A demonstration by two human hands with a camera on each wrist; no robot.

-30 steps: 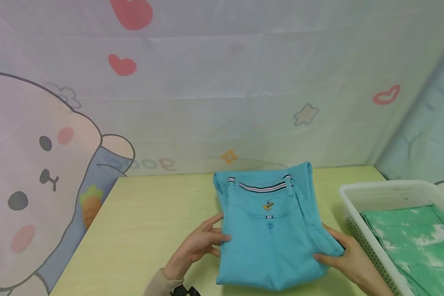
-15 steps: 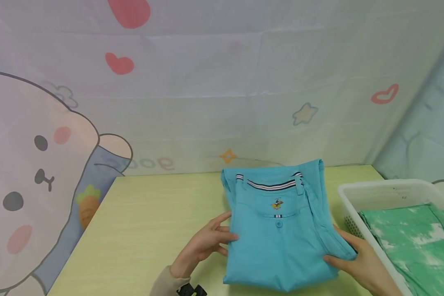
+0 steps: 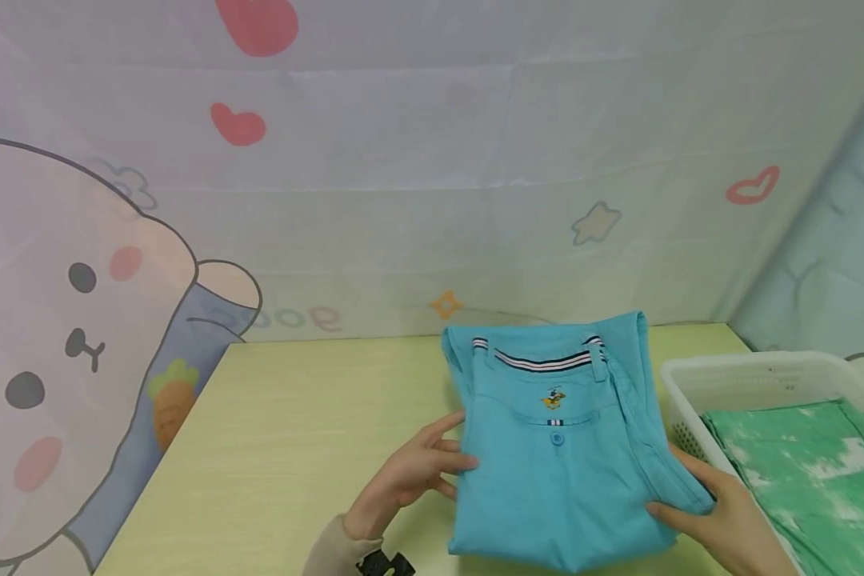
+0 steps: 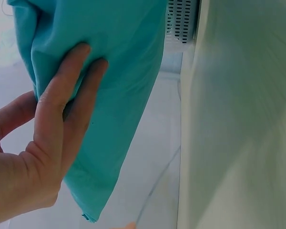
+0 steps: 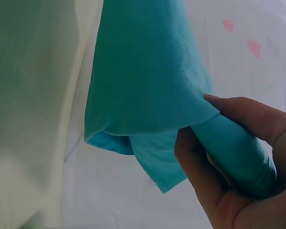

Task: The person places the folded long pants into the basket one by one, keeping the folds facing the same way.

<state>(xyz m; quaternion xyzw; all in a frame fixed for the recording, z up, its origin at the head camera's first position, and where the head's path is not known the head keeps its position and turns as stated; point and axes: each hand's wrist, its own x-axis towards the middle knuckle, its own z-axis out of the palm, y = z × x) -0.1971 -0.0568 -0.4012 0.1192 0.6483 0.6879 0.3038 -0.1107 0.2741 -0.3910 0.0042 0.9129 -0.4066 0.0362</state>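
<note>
A folded pair of turquoise trousers (image 3: 526, 496) is held up at a tilt above the table, its striped waistband trim, belt loops, small embroidered emblem and button facing up. At its left edge my left hand (image 3: 421, 472) grips the cloth, thumb in front. The left wrist view shows two fingers of that left hand (image 4: 50, 138) pressed against the underside of the trousers (image 4: 119, 86). My right hand (image 3: 723, 512) pinches the right edge. Seen from the right wrist, thumb and fingers of the right hand (image 5: 257, 214) close round a fold of the trousers (image 5: 143, 81).
A white perforated basket (image 3: 680, 392) stands at the right of the pale yellow-green table (image 3: 259, 448). Inside lies a folded green-and-white garment (image 3: 799, 464). Behind the table hangs a printed backdrop cloth (image 3: 403, 160) with hearts and a cartoon animal.
Both hands have carried the folded trousers to the right, nearer the basket. The grip of each hand looks the same.
</note>
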